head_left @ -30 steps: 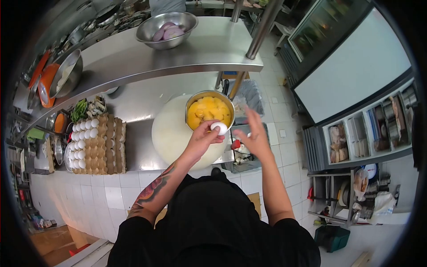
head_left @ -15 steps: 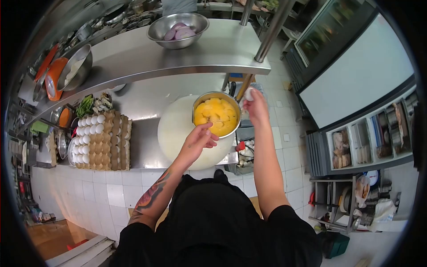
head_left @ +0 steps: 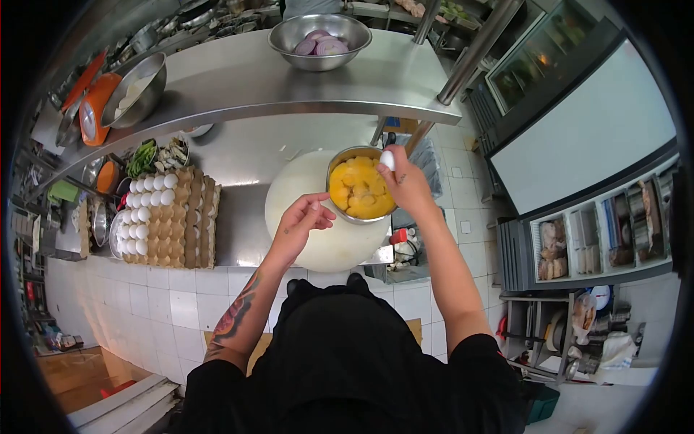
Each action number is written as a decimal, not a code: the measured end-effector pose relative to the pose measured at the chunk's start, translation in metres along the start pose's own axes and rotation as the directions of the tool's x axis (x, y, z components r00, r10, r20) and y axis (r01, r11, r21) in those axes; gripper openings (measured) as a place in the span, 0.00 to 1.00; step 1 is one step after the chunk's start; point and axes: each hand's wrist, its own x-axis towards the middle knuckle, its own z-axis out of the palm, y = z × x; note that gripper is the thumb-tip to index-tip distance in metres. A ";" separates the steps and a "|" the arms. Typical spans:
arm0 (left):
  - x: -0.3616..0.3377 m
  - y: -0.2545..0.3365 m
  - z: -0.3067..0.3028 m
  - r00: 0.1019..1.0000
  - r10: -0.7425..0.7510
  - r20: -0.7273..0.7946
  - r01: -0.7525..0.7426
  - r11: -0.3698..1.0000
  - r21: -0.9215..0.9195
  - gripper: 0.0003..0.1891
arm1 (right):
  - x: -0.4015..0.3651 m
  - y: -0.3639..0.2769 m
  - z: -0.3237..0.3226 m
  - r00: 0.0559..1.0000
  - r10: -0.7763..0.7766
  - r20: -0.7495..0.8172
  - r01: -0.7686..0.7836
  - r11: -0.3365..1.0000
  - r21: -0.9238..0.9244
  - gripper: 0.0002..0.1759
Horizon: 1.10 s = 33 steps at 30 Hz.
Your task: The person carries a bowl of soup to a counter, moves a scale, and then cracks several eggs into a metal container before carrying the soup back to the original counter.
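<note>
A steel saucepan (head_left: 330, 171) stands on a round white cutting board (head_left: 289, 181), with several raw egg yolks (head_left: 358, 189) in it. My right hand (head_left: 406, 181) grips a white egg (head_left: 388, 160) above the pan's right rim. Left of the pan is my left hand (head_left: 300, 220), its fingers loosely curled and apart, with nothing visible in them. Farther left, several white eggs (head_left: 144, 199) fill part of a stack of cardboard egg trays (head_left: 170, 231); other cups of the top tray are bare.
A steel shelf (head_left: 231, 94) crosses above the counter, bearing a bowl (head_left: 289, 43) of cut onions and an orange scale (head_left: 92, 108). Right of the counter is a bin with a grey liner (head_left: 426, 166). A refrigerated counter (head_left: 578, 217) stands farther right.
My right hand has moved left, from beside the pan to over its rim, with the white egg in it. My left hand has drawn back left from over the pan. The view has shifted slightly.
</note>
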 end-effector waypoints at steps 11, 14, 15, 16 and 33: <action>-0.034 -0.045 -0.019 0.997 -0.079 -0.012 0.080 0.996 0.048 0.19 | -0.036 0.022 -0.049 0.947 0.142 -0.287 -0.049 0.950 0.308 0.21; -0.062 -0.061 -0.033 0.989 -0.146 -0.024 0.146 0.989 0.024 0.17 | -0.087 0.102 -0.032 0.891 0.453 -0.014 -0.358 0.723 0.591 0.27; -0.072 -0.067 -0.038 0.989 -0.145 -0.035 0.145 0.989 0.026 0.17 | -0.118 0.183 -0.002 0.890 0.452 0.058 -0.452 0.860 0.238 0.37; -0.080 -0.070 -0.046 0.989 -0.140 -0.051 0.141 0.990 0.028 0.17 | -0.155 0.228 0.006 0.956 0.274 0.108 -0.244 0.943 -0.228 0.45; -0.082 0.089 -0.369 0.899 0.429 -0.084 0.153 -0.130 0.980 0.28 | 0.044 -0.303 0.276 0.774 -0.579 0.254 0.500 0.807 0.314 0.21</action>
